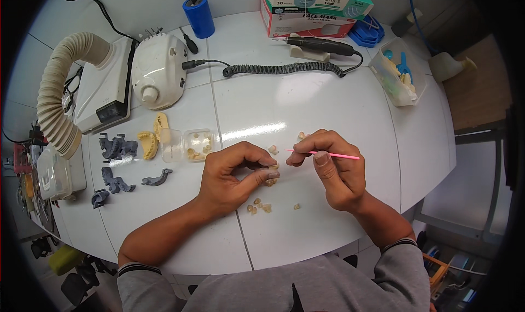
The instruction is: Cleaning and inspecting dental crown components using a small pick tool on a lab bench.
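Observation:
My left hand (pixel 232 172) pinches a small tooth-coloured piece (pixel 275 167), like a dental crown, between thumb and fingers; the fingertips cover most of it. Between the thumb and fingers of my right hand (pixel 340 175) is a thin pink applicator stick (pixel 347 156), its fine tip pointing left toward the pinched piece, a little apart from it. Several loose tooth-coloured crowns (pixel 266 207) lie on the white table below my left hand. A single crown (pixel 297 206) sits to their right, and another crown (pixel 273 149) lies beyond my fingertips.
Left of my hands are a see-through box (pixel 212 141) of crowns, a yellow dental model (pixel 147 144) and grey models (pixel 117 147). Behind stand a hose unit (pixel 98 101), a white control box (pixel 158 71), a corded handpiece (pixel 320 45) and mask boxes (pixel 311 25). A tub (pixel 402 93) stands right.

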`<state>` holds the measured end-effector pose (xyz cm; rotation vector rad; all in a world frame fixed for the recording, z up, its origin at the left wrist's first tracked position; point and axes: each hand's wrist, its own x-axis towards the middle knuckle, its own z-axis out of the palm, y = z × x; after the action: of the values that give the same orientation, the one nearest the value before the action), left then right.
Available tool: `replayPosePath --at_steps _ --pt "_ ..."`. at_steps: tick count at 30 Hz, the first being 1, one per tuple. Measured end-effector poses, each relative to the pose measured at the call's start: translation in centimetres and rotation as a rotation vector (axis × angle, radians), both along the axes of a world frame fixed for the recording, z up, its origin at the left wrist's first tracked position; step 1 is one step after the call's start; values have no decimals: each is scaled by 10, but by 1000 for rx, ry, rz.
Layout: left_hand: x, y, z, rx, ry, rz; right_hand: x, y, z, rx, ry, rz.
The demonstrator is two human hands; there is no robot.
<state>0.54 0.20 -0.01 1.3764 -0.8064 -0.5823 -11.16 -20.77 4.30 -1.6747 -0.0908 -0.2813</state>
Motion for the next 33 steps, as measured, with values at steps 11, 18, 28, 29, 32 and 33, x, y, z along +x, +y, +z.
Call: replayPosePath --at_steps 11,18,28,29,32,33 --pt "0 2 4 7 -4 -16 -2 1 -5 -302 -235 -137" --pt "1 1 6 27 -76 -18 0 6 -8 -278 -222 -125" --pt "0 0 4 31 -106 -2 0 6 -7 -391 -201 -115" --pt "0 -1 5 35 -143 -15 0 6 -8 -377 -178 -109" --pt "2 -1 4 36 -183 -28 1 8 -10 -339 -217 -128" --pt "1 -1 3 35 -184 -23 2 8 -10 -338 -216 -129"
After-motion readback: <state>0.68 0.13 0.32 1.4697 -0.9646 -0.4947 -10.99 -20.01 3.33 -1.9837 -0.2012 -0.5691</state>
